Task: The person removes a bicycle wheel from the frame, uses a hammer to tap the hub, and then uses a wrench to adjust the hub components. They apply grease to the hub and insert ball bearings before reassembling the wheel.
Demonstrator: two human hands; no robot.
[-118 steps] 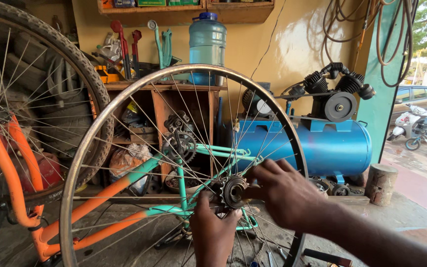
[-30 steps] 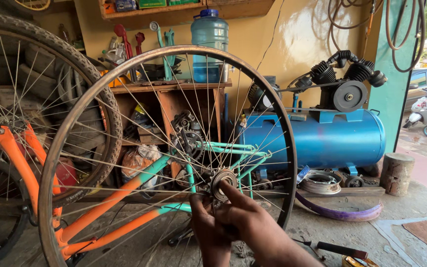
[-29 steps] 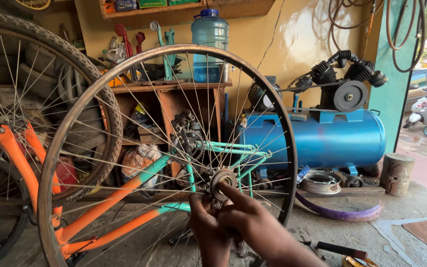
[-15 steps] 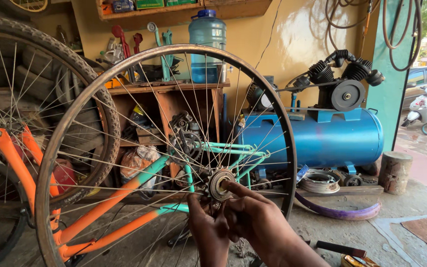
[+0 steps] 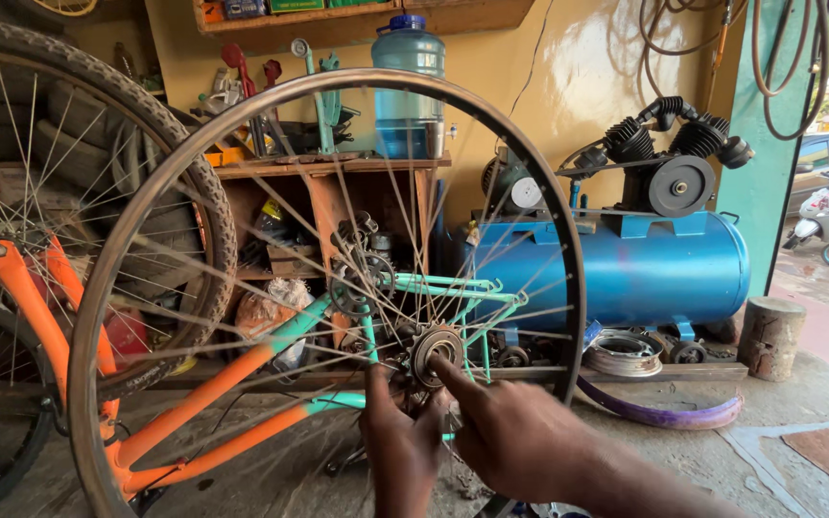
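I hold the bare wheel (image 5: 328,288) upright, its sprocket (image 5: 436,351) at the hub facing me. My left hand (image 5: 401,443) cups beneath the hub, steadying it; its grip is hidden from me. My right hand (image 5: 515,436) presses spread fingertips on the sprocket. An orange bicycle frame (image 5: 194,412) stands behind.

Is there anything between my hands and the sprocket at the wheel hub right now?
Nothing visible. The right hand has a fingertip on the sprocket, and the left hand sits just below it, in front of the spokes.
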